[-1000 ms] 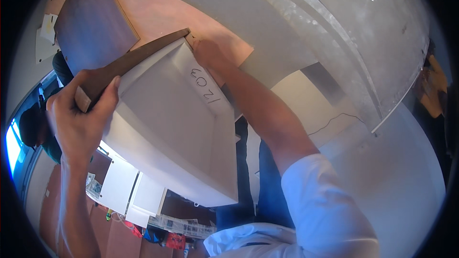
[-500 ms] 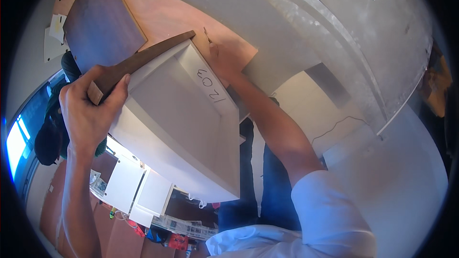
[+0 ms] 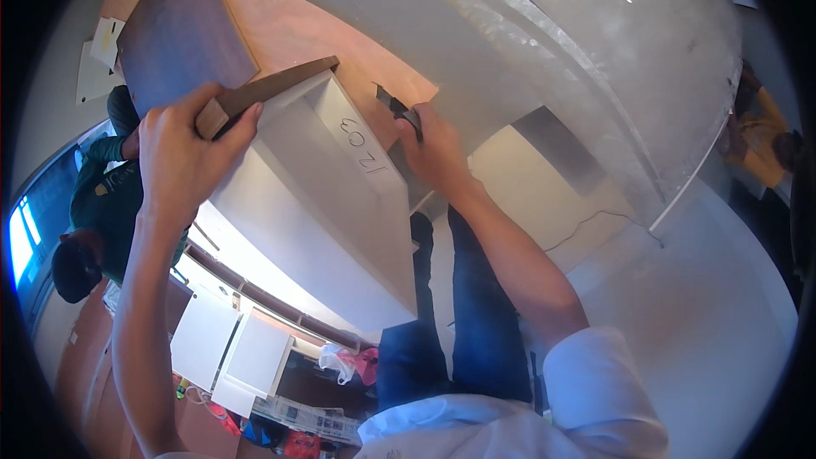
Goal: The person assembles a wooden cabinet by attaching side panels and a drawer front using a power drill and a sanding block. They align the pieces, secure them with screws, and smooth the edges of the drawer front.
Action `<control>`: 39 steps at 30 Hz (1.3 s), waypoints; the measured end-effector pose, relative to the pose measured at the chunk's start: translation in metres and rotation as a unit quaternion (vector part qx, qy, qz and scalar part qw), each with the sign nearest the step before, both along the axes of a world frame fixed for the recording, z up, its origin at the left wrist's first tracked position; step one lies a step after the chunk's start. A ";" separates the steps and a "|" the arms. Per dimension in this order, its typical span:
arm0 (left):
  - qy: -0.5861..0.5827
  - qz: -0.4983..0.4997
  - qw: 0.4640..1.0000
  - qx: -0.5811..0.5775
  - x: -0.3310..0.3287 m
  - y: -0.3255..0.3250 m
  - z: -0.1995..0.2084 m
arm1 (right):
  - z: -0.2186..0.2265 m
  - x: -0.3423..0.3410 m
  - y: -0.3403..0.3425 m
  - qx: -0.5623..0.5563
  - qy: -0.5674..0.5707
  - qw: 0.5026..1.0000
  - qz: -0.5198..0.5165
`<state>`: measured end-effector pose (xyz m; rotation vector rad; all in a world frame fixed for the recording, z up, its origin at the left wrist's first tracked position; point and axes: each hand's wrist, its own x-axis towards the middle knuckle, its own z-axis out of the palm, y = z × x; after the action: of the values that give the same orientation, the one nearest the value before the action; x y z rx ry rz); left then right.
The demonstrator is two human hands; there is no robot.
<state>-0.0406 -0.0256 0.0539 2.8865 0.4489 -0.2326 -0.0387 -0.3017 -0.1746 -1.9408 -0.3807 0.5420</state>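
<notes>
A white drawer [image 3: 327,195] with a brown wooden front panel [image 3: 280,89] is tilted up in front of me, handwritten marks on an inner side. My left hand [image 3: 191,149] is closed over the near end of that panel, thumb on the drawer side and fingers partly hidden behind it. Right of the drawer, my right hand [image 3: 433,149] grips a dark flat-bladed hand tool [image 3: 393,104], whose exact kind I cannot make out. The blade points away from me over a light-brown wooden board [image 3: 319,25], apart from the drawer.
A large brown panel [image 3: 183,38] stands at the far left. A person in a dark green top [image 3: 106,195] is at the left, another in yellow [image 3: 759,149] at the right edge. White panels [image 3: 255,353] and bags [image 3: 337,361] lie at the lower left; a cable [image 3: 599,214] crosses at right.
My right hand has drawn back towards me and turned, bringing the tool's blade into view. The left hand keeps its hold on the drawer. The green-clad person shows more fully.
</notes>
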 end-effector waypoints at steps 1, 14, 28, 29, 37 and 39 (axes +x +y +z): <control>0.063 0.063 0.995 -0.042 0.000 0.001 0.002 | 0.015 -0.001 -0.007 0.004 -0.007 1.000 0.003; -0.117 0.072 0.914 -0.382 -0.130 -0.164 0.066 | 0.223 -0.028 -0.100 -0.014 -0.092 0.974 0.205; -0.163 0.329 0.834 -0.412 -0.296 -0.190 0.100 | 0.294 -0.120 -0.097 -0.083 -0.071 0.911 0.397; -0.163 0.381 0.813 -0.410 -0.311 -0.189 0.097 | 0.294 -0.127 -0.096 -0.078 -0.074 0.915 0.389; -0.113 0.629 0.672 -0.374 -0.449 -0.173 -0.015 | 0.283 -0.158 -0.095 -0.185 -0.029 0.943 0.275; -0.097 0.629 0.697 -0.330 -0.482 -0.171 -0.049 | 0.278 -0.163 -0.096 -0.187 -0.019 0.945 0.266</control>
<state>-0.5223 -0.1962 0.0053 1.3769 1.6883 0.1386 -0.2013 -0.3977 0.1030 -2.2145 -0.8944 0.9844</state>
